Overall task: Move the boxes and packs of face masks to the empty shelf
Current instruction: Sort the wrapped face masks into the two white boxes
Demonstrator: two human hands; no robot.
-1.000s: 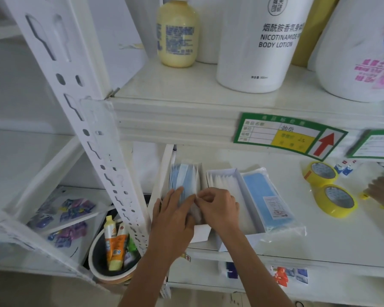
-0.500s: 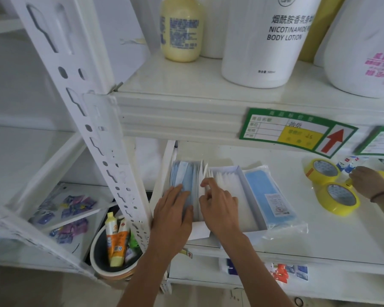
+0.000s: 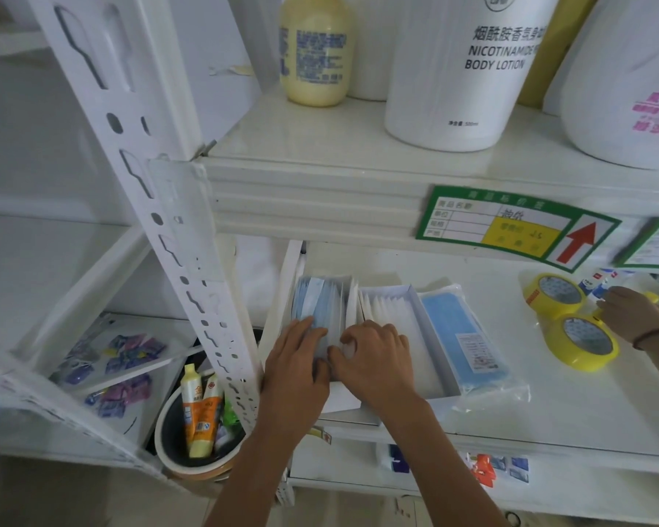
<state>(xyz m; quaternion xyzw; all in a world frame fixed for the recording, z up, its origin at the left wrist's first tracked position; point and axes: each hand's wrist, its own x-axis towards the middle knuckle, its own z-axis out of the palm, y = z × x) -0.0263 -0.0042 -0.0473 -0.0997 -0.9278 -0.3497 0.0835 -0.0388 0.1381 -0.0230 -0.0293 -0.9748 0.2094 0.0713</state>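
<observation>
Right of the mask boxes (image 3: 404, 336): blue mask pack (image 3: 463, 336), two yellow tape rolls (image 3: 571, 325); shelf post (image 3: 191, 268) left. Boxes and pack run near-to-far. Left hand (image 3: 295, 359) lies flat on blue masks, right hand (image 3: 373, 351) pinches white ones.

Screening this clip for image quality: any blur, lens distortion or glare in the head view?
Head view: wide-angle bending bows the white perforated shelf upright; soft, even light, no harsh glare or deep shadows; the green-bordered price tag at the right edge is smeared; the left hand and right hand on the open white box of blue face masks are reasonably sharp.
</observation>
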